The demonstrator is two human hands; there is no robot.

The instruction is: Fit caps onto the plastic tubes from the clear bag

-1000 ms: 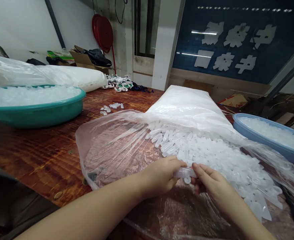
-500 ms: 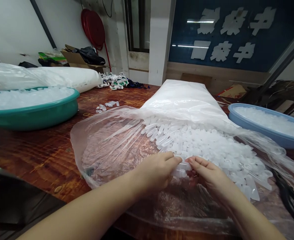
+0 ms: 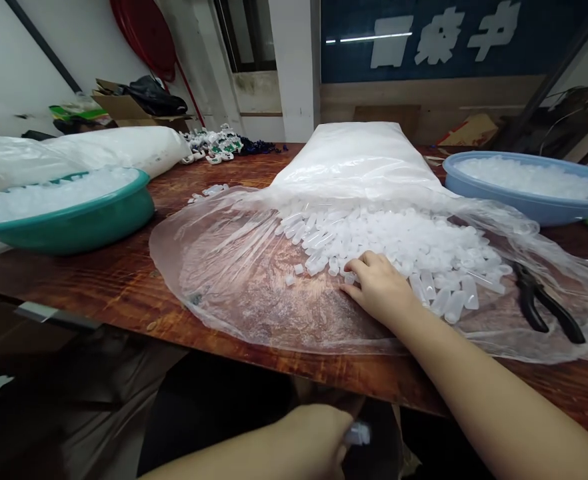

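Low at the table's front edge, my left hand (image 3: 324, 433) is closed around a small translucent plastic piece (image 3: 359, 433), which sticks out past the fingers and is blurred. My right hand (image 3: 381, 287) reaches over the clear plastic bag (image 3: 254, 313) to the near edge of a pile of translucent white plastic pieces (image 3: 399, 233). Its thumb and forefinger are apart, with a small piece close between their tips; the other fingers are partly hidden. Two small white bits (image 3: 294, 273) lie on the bag to the left of this hand.
Black-handled pliers (image 3: 544, 303) rest on the bag at right. A full white sack (image 3: 359, 153) stands behind the pile. A green basin (image 3: 74, 223) at left and a blue basin (image 3: 519, 200) at right hold similar pieces. Several loose pieces (image 3: 209, 192) lie beyond the bag.
My hands have parted. The left has dropped below the table edge with a plastic piece; the right has moved to the pile. Two small bits now show on the bag. The view has tilted down.
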